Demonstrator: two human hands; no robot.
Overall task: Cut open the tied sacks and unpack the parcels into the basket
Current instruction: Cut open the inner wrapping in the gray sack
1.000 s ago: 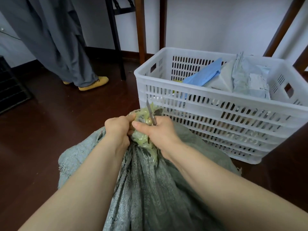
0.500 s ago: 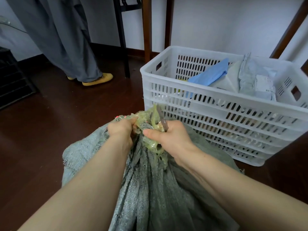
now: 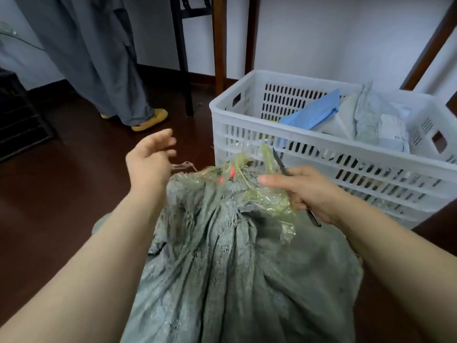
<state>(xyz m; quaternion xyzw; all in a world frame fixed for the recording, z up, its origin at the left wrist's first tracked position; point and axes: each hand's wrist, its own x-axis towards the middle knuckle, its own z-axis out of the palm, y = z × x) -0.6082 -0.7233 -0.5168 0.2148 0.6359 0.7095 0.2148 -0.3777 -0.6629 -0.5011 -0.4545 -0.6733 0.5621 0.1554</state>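
A grey-green woven sack (image 3: pixel 222 268) lies on the dark wooden floor (image 3: pixel 61 194), filling the view from the centre down to six o'clock. Its gathered neck points to twelve o'clock. Crumpled yellowish tape (image 3: pixel 262 196) clings to the neck, with torn strands sticking up and a few red marks showing among them.

The left hand (image 3: pixel 150 159) hangs at ten o'clock from the neck, just clear of the cloth. Its fingers are loosely spread and hold nothing, and it is blurred. The right hand (image 3: pixel 306 191) sits at three o'clock from the neck with its fingers curled round a slim knife (image 3: pixel 278 158). The blade points up toward twelve o'clock and the butt of the handle pokes out below the palm. The thumb stretches toward nine o'clock over the tape, and a strip of tape lies against the fingers.

The white slotted basket (image 3: pixel 321 154) stands on the floor at one o'clock from the sack, just beyond the right hand. In it a blue parcel (image 3: pixel 311 112) leans toward ten o'clock, with pale grey parcels (image 3: pixel 380 122) beside it at three o'clock.

At eleven o'clock another person stands in grey trousers (image 3: pixel 99 58) and a yellow shoe (image 3: pixel 150 120). A black crate (image 3: pixel 17 120) sits at nine o'clock, and wooden legs (image 3: pixel 218 40) rise at twelve o'clock.
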